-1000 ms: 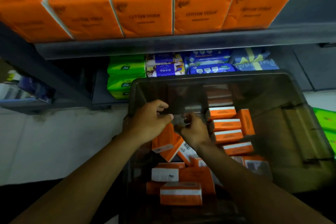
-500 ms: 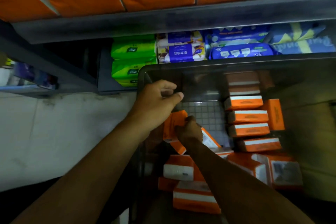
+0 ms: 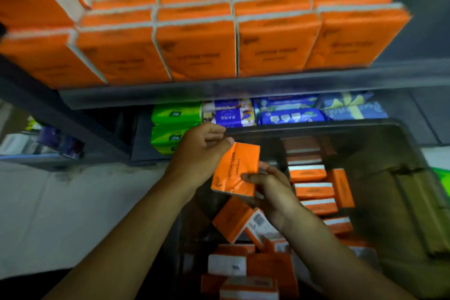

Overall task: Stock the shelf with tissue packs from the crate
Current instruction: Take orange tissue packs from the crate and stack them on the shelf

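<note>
An orange tissue pack (image 3: pixel 237 168) is held up over the dark plastic crate (image 3: pixel 394 178). My left hand (image 3: pixel 199 153) grips its upper left edge and my right hand (image 3: pixel 270 190) pinches its lower right corner. Several more orange packs (image 3: pixel 314 190) lie in the crate, some in a row at the right, others loose (image 3: pixel 233 221) below my hands. The grey shelf (image 3: pixel 243 87) above carries rows of the same orange packs (image 3: pixel 199 51) standing upright.
Under the shelf, green packs (image 3: pixel 175 124) and blue and purple packs (image 3: pixel 287 114) fill the lower level behind the crate. A pale floor (image 3: pixel 60 214) lies to the left. A green item (image 3: pixel 443 182) sits at the right edge.
Both hands have lifted one orange pack out of the crate's pile; it now faces up between them. The view has tilted upward, showing more of the stocked shelf.
</note>
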Demonstrator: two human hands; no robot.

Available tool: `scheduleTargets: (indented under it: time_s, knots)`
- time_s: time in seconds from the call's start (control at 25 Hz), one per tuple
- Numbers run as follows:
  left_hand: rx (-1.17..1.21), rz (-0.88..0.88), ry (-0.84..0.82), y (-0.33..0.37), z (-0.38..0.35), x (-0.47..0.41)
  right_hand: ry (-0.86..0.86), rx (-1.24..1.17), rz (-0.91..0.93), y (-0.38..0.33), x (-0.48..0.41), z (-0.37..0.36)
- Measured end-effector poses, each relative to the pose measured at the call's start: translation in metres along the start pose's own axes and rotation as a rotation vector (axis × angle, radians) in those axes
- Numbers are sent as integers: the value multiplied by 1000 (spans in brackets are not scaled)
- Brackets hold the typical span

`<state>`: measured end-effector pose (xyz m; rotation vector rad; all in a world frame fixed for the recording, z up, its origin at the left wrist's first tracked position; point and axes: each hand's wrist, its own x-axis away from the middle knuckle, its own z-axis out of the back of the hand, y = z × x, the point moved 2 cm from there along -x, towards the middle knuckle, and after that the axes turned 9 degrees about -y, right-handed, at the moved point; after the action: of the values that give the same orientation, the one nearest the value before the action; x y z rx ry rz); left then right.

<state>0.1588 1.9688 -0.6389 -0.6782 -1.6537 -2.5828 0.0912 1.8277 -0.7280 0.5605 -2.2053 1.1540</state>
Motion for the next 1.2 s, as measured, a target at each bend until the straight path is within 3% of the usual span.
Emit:
scheduleTargets:
  time_s: [0.16, 0.36, 0.44, 0.68, 0.84, 1.08, 1.2]
  knots:
    - [81, -105, 50, 34, 22, 21, -193, -213, 135, -51, 54, -26]
    - [261, -231, -137, 82, 41, 69, -420, -348, 329, -101, 109, -70]
    - [332, -311, -138, 96, 45, 82, -494, -375, 375, -107, 118, -88]
    - [477, -389, -52, 115, 66, 88, -509, -338, 458, -119, 132, -121]
    - [484, -396, -18, 130, 96, 89, -510, -110, 566, -149, 132, -130]
    - [467, -410, 32, 134, 155, 92, -561, 567, 669, -206, 128, -164]
    - [473, -442, 106, 129, 177, 88, -582, 778, 693, -221, 118, -191]
